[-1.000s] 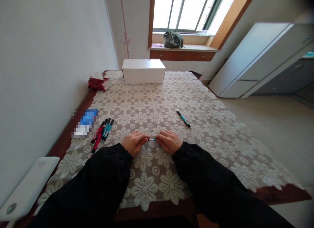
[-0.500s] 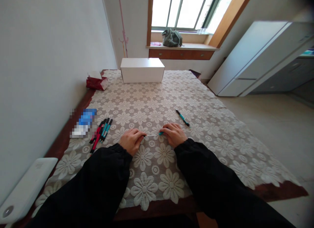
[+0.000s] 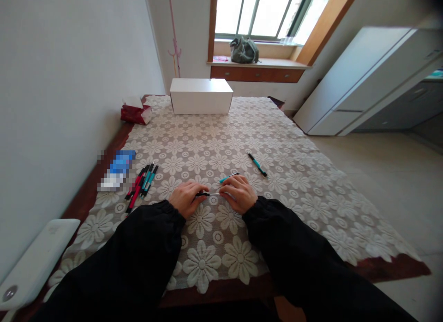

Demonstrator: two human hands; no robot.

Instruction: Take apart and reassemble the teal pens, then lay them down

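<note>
The thin white pen refill lies level between the two hands, just above the lace tablecloth with white flowers, near the front middle of the table. The left hand pinches a short black pen part at the left end of the refill, with the fingers curled and pressed together around it. The right hand pinches the right end of the refill with its fingertips, and it also holds the teal pen barrel, which sticks out from the fingers and points away to the upper right. Both arms are in black sleeves.

To the left of the left hand, a small bundle of red and teal pens lies on the cloth, close together and nearly parallel. Just beyond it, near the table edge, there is a blue and white packet; it is blurred. To the upper right of the right hand, one single teal and black pen lies alone, well apart from the bundle. At the far end of the table a white rectangular box stands, and a red tissue pack is beside it on the left. A white flat device rests at the near left corner.
</note>
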